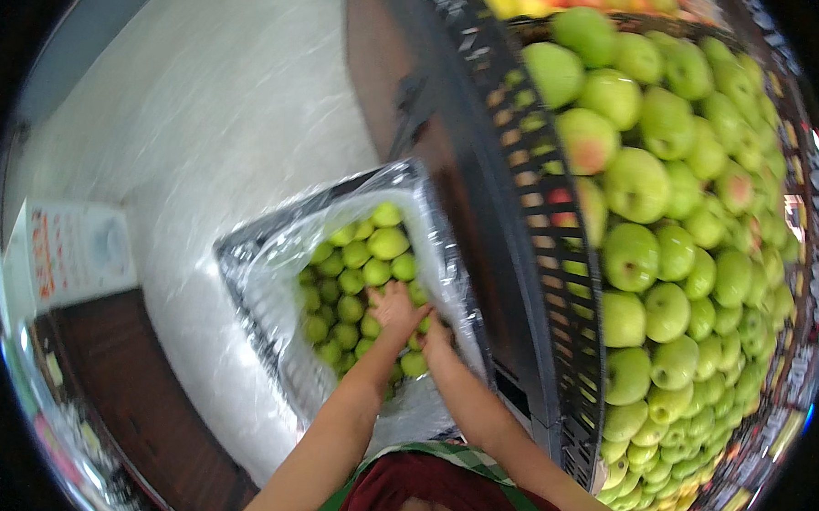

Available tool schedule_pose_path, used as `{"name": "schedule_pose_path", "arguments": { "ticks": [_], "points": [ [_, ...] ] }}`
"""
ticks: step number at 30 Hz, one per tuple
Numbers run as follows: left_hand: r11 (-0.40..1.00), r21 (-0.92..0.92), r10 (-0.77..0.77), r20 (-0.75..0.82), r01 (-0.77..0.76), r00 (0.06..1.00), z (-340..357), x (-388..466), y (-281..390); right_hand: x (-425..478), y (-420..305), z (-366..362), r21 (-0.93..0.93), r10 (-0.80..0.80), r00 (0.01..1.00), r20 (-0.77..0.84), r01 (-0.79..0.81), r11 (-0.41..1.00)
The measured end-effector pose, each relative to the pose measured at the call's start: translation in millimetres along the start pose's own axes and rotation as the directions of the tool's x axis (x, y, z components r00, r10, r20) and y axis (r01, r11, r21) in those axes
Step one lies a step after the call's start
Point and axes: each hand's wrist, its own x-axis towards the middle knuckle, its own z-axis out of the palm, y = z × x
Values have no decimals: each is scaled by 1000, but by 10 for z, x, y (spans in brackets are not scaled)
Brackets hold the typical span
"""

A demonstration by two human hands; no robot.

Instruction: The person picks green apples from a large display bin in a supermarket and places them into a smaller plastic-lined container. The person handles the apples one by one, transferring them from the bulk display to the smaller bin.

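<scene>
Both hands reach down into a black plastic crate (294,220) lined with clear plastic film (271,284). Green apples (350,309) fill the middle of the liner. My left hand (395,307) lies over the apples with its fingers spread; whether it grips one cannot be told. Close beside it on the right, my right hand (437,335) is lowered among the apples near the crate's right side. Its fingers are partly hidden and blurred, so what it holds does not show.
To the right, a display stand with a black slatted rim (555,221) bears a large heap of green apples (661,307), some with red blush. Other fruit (530,4) lies beyond it. A white box with print (80,251) and a brown wooden display base (136,387) stand at left on the shiny floor (238,90).
</scene>
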Motion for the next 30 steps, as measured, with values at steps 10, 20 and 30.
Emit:
{"name": "schedule_pose_path", "arguments": {
  "ticks": [10,20,30],
  "points": [
    [908,-294,197,-327,-298,924,79,-161,-475,-1049,-180,-70,99,-45,999,20,43,994],
    [40,-964,333,261,263,906,-957,-1106,-862,-2462,-608,-847,242,-75,711,699,-136,961],
    [-341,-915,656,-66,217,752,-1588,-2503,593,-3610,-1444,-2315,541,-517,203,832,-88,836]
  ]
}}
